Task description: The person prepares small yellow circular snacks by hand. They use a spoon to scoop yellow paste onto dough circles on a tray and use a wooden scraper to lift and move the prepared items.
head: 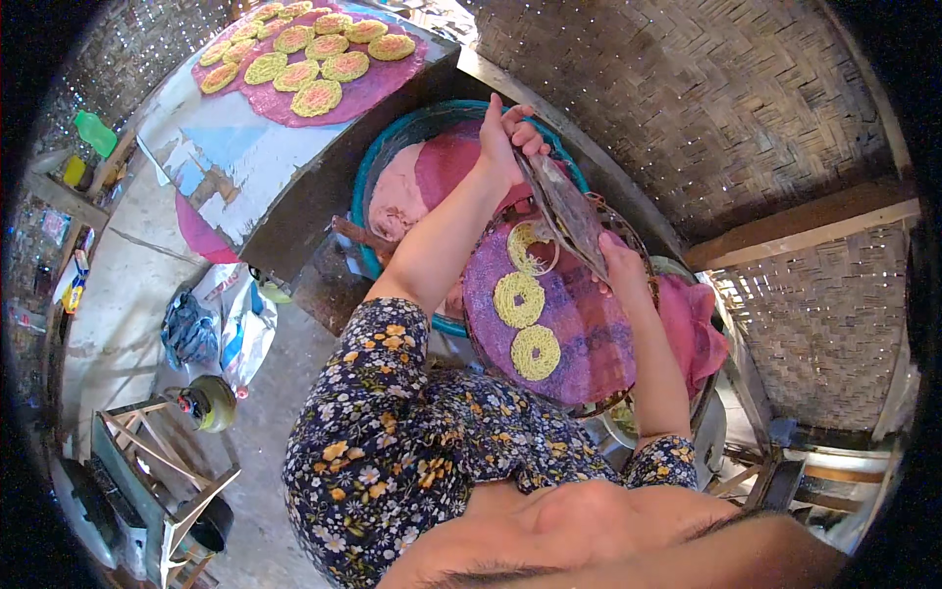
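My left hand (511, 140) grips the upper end of a worn, flat grey board (565, 206), and my right hand (622, 269) holds its lower end. The board is tilted on edge above a round tray lined with purple-pink cloth (581, 331). On that cloth lie yellow ring-shaped strand cakes (536, 353) in a curved row; the topmost, near the board, has loose strands. Behind my left forearm is a teal basin (360, 184) with pink dough-like material (397, 188) and red-pink cloth.
Several yellow cakes with pinkish centres (316, 98) lie on pink cloth on a peeling white-blue table (280, 158) at the upper left. Woven bamboo walls (662, 88) rise beyond. Plastic bags (246, 324), a green gas cylinder (213, 405) and a wooden frame (158, 442) stand on the floor at left.
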`<action>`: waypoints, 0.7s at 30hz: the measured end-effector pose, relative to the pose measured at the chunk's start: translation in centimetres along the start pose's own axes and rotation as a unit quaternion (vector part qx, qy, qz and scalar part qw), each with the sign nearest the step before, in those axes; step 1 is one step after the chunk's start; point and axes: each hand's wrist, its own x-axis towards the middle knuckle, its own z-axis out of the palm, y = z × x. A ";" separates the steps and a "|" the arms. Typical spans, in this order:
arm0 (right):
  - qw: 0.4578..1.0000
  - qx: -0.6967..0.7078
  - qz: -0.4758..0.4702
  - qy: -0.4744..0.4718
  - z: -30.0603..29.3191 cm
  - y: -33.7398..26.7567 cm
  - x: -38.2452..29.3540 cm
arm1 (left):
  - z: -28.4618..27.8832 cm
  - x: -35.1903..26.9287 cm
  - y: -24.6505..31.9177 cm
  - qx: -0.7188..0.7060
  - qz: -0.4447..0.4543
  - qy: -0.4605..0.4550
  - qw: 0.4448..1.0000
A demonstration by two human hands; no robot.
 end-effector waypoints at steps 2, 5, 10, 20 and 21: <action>1.000 -0.027 -0.008 0.008 -0.3 0.0 -0.4 | -0.4 0.1 -0.5 0.000 0.000 -0.019 1.000; 0.999 -0.032 -0.014 0.019 -0.6 0.6 -0.6 | -1.8 0.7 -1.2 -0.021 -0.008 -0.079 0.997; 0.999 0.031 -0.020 0.003 -0.7 -0.5 -2.0 | 2.7 -1.3 -1.0 0.008 -0.078 0.037 0.996; 0.993 0.102 -0.050 0.013 -0.3 0.9 -1.1 | -1.6 -3.5 -4.9 0.488 -0.241 -0.015 0.839; 0.993 0.102 -0.054 0.015 -0.2 0.9 -1.1 | -1.7 -3.6 -5.0 0.487 -0.228 -0.018 0.843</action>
